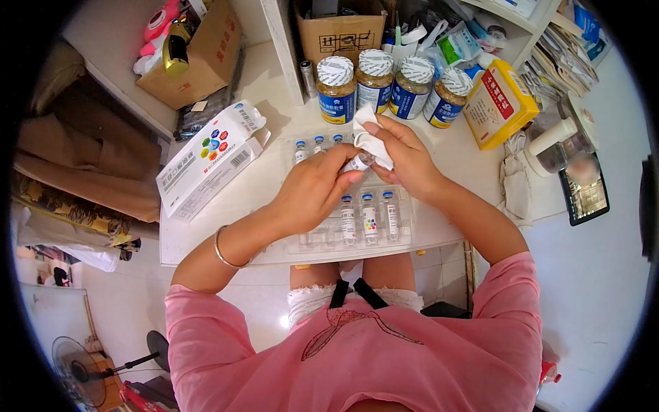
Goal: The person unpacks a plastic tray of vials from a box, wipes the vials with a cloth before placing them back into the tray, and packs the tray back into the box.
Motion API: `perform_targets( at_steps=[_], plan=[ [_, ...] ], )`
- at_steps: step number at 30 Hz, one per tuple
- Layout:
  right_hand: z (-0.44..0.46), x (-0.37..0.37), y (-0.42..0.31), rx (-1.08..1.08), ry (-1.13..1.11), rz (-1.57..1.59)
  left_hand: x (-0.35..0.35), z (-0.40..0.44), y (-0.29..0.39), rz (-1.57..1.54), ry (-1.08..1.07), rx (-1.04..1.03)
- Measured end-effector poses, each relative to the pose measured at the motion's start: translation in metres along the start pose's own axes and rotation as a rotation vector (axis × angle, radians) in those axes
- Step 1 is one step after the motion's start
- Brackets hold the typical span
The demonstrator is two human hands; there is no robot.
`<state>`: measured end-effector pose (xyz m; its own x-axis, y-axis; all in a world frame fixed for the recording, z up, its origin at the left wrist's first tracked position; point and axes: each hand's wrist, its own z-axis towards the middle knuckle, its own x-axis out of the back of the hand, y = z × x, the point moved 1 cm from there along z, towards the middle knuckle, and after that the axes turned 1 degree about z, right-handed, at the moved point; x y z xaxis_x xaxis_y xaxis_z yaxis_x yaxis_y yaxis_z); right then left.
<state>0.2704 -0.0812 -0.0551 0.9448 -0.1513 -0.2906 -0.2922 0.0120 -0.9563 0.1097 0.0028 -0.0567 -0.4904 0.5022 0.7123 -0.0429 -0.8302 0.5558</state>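
My left hand [312, 185] pinches a small glass vial [357, 163] over the middle of the table. Against the vial's other end, my right hand [408, 154] holds a white tissue [371, 141]. Behind my left hand, several blue-capped vials [300, 152] lie in a clear plastic tray. Nearer the table's front edge, a second clear tray [405, 237] holds three vials [370, 220], caps pointing away from me. The rest of the vial in my hands is hidden by my fingers and the tissue.
A white printed box [213, 158] lies at the left. Several capsule jars [336, 89] stand at the back, beside a yellow box [500, 104]. A clear appliance [559, 134] and a phone [585, 192] are at the right. Cardboard boxes [206, 55] stand behind.
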Motion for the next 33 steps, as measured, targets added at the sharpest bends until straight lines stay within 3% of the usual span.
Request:
perform_targets(
  at_steps=[2, 5, 6, 8, 10, 12, 14, 16, 18, 19, 21, 23, 27, 29, 30, 32, 33],
  plan=[
    [0.003, 0.004, 0.001, 0.027, -0.062, -0.069, 0.001, -0.001, 0.0, -0.167, -0.094, 0.164],
    [0.004, 0.01, 0.002, 0.074, -0.131, -0.045, -0.008, -0.005, -0.012, -0.356, -0.021, 0.128],
    [0.007, 0.012, 0.002, 0.182, -0.116, -0.171, -0.008, -0.003, -0.012, -0.355, -0.025, 0.127],
    [0.007, 0.011, -0.001, 0.291, -0.098, -0.294, -0.006, 0.0, -0.012, -0.689, 0.024, 0.267],
    [0.004, 0.004, -0.011, 0.193, 0.045, -0.266, 0.001, 0.004, -0.013, -0.723, 0.047, 0.293],
    [0.006, 0.012, -0.007, 0.177, -0.011, -0.196, 0.001, 0.004, -0.014, -0.761, 0.072, 0.317],
    [0.004, 0.006, -0.006, 0.331, -0.023, -0.395, -0.006, 0.003, -0.016, -0.776, 0.022, 0.24],
    [0.005, 0.006, -0.005, 0.263, -0.031, -0.341, -0.01, 0.002, -0.014, -0.775, 0.033, 0.243],
    [0.008, 0.011, -0.006, 0.391, 0.011, -0.461, -0.01, 0.003, -0.014, -0.774, 0.043, 0.248],
    [0.01, 0.015, -0.01, 0.39, 0.011, -0.46, -0.006, 0.005, -0.013, -0.67, 0.037, 0.211],
    [0.013, 0.031, -0.02, 0.184, 0.156, -0.414, 0.0, 0.005, -0.009, -0.568, 0.033, 0.175],
    [0.017, 0.044, -0.024, 0.193, 0.171, -0.483, 0.005, 0.005, -0.005, -0.32, 0.005, 0.206],
    [0.023, 0.058, -0.019, 0.167, 0.183, -0.601, 0.008, 0.005, -0.007, -0.263, -0.118, 0.275],
    [0.025, 0.059, -0.014, 0.17, 0.189, -0.617, 0.007, 0.005, -0.007, -0.162, -0.07, 0.074],
    [0.025, 0.057, -0.012, 0.176, 0.209, -0.702, 0.006, 0.005, -0.01, -0.163, -0.068, 0.076],
    [0.026, 0.056, -0.01, 0.181, 0.227, -0.788, 0.003, 0.005, -0.015, 0.126, -0.038, -0.142],
    [0.027, 0.056, -0.009, 0.153, 0.231, -0.85, 0.002, 0.003, -0.016, 0.126, -0.037, -0.141]
  ],
)
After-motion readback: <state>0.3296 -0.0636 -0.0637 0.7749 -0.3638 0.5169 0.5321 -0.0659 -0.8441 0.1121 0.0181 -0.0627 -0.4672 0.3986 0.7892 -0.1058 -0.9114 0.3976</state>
